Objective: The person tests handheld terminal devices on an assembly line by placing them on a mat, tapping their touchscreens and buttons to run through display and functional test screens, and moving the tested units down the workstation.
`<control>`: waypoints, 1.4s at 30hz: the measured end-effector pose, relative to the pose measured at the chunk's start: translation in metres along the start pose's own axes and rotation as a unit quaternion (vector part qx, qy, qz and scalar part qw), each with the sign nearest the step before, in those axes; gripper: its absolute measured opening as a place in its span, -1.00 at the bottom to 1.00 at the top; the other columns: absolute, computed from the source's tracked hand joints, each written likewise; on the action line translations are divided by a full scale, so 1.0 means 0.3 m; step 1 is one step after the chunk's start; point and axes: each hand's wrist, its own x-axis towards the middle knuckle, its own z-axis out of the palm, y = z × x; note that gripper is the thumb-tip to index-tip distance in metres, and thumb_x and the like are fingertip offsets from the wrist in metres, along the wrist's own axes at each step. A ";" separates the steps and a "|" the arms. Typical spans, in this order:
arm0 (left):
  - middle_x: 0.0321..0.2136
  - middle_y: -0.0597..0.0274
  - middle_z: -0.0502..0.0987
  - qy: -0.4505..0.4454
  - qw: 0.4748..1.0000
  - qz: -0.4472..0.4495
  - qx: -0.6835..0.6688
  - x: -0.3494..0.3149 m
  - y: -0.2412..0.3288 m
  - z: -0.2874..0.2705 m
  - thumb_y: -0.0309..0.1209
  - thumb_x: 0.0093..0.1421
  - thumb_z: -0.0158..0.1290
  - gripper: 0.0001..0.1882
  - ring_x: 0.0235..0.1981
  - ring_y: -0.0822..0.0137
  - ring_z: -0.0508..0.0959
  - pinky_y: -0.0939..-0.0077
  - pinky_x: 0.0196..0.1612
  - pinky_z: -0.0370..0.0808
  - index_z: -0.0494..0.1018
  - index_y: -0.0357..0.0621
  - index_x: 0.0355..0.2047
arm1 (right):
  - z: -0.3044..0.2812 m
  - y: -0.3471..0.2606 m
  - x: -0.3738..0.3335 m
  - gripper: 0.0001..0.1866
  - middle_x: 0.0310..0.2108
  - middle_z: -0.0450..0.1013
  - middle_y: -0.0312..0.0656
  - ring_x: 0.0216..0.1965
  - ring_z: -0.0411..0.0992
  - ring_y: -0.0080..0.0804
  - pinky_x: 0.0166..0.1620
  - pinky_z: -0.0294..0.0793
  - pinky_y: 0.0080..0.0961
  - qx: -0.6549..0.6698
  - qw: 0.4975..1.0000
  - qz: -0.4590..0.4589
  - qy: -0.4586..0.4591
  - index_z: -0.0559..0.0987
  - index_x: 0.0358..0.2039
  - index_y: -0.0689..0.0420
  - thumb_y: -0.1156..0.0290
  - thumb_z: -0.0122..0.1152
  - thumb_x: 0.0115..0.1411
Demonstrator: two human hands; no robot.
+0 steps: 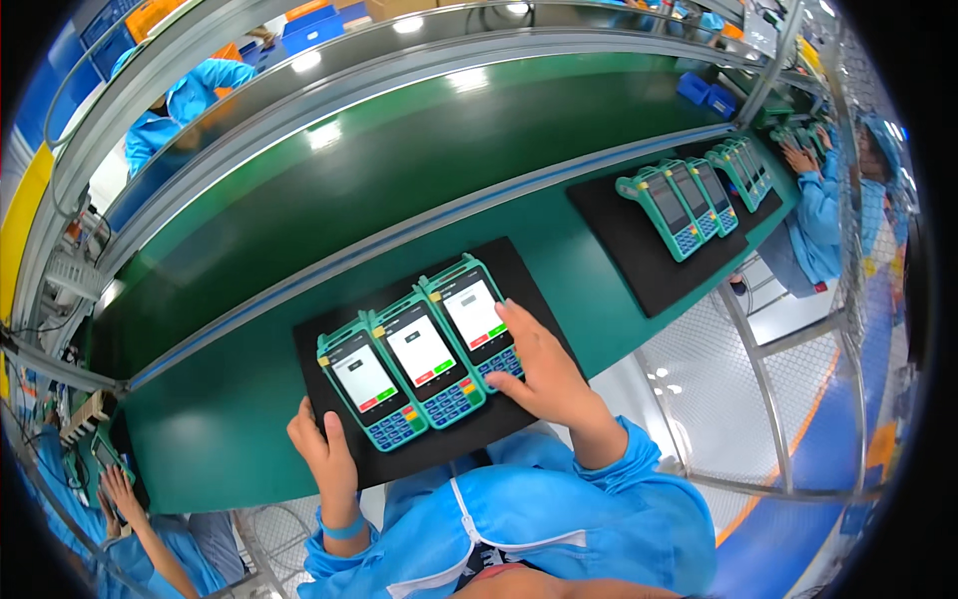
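Three handheld payment terminals with lit screens lie side by side on a black mat (479,424): a left terminal (361,374), a middle terminal (417,344) and a right terminal (464,299). Each has a green frame and a blue keypad below its screen. My right hand (544,374) rests over the right terminal's right side, fingers stretched at the screen's edge and thumb across its keypad, hiding part of both. My left hand (327,449) is at the mat's left edge beside the left terminal, its thumb and fingers apart, holding nothing.
Farther right, a second black mat (624,265) bears more terminals (669,210) with dark screens. Co-workers in blue sit at the left (185,564) and right (823,220) ends of the green bench (210,419). Behind the bench runs a metal rail (299,285). Small blue bins (707,93) stand at the back right.
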 end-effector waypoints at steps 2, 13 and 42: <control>0.04 -0.08 0.28 -0.022 0.998 -0.012 -0.052 -0.004 0.000 -0.005 -0.23 0.39 -0.01 -0.41 0.08 0.05 0.33 0.24 0.22 0.22 0.21 -0.44 0.25 | 0.028 -0.031 0.003 -0.17 0.29 0.15 0.35 0.31 0.17 0.25 0.32 0.17 -0.09 -0.045 0.998 0.011 0.041 0.14 0.37 0.22 0.09 0.25 0.24; 0.28 -0.32 0.02 -0.055 0.989 0.138 0.009 -0.006 -0.003 -0.100 -0.27 0.22 0.14 -0.16 0.28 -0.21 0.08 0.01 0.34 0.02 -0.01 -0.46 0.34 | -0.057 0.200 0.098 -0.63 0.15 0.37 0.22 0.19 0.34 0.15 0.23 0.35 -0.11 -0.349 0.911 0.112 0.189 0.62 0.00 -0.04 0.46 0.20 0.15; 0.27 -0.23 0.07 -0.019 0.977 0.211 0.009 -0.033 0.058 -0.147 -0.35 0.17 0.17 -0.31 0.34 -0.22 0.08 -0.03 0.35 0.06 0.19 -0.31 0.25 | 0.087 -0.048 0.031 -0.54 0.29 0.21 0.13 0.29 0.17 0.16 0.33 0.13 -0.06 -0.129 0.973 0.001 0.189 0.54 0.10 0.07 0.38 0.23 0.16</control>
